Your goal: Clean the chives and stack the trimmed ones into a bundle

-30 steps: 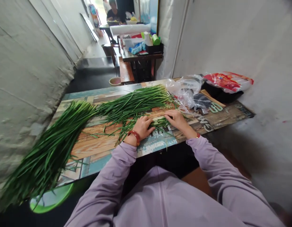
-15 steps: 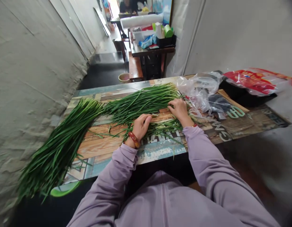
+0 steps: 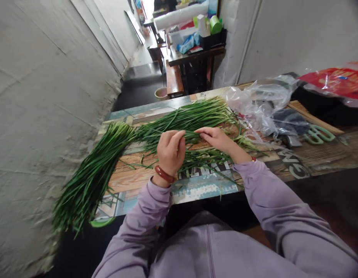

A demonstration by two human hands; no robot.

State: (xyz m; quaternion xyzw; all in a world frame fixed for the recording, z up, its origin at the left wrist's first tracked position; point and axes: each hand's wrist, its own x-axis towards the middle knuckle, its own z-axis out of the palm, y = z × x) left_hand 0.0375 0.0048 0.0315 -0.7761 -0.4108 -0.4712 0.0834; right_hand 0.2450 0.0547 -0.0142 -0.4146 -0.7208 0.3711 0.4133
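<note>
Between my two hands stretch a few strands of green chives [image 3: 191,136] over the middle of the table. My left hand [image 3: 170,151], with a reddish bangle at its wrist, is closed on one end, its fingers curled. The fingertips of my right hand [image 3: 218,139] pinch the other end. Behind them lies a wide pile of chives [image 3: 181,117], pale ends to the right. Loose scraps of chive leaves [image 3: 206,157] are strewn just below my hands. A second bundle of chives [image 3: 94,173] rests at the left, its leaf tips hanging past the table edge.
On the right of the wood-patterned table [image 3: 121,181] sit crumpled clear plastic bags [image 3: 258,106], green-handled scissors [image 3: 319,134] and a red plastic package [image 3: 338,81]. Farther off stand a bench [image 3: 174,79], a basket [image 3: 161,93] and a cluttered table [image 3: 183,60]. A wall [image 3: 51,96] runs along the left.
My right hand has moved left from the pile's pale ends towards my left hand, with chives now between them. My left hand has risen slightly. The whole view has shifted a little.
</note>
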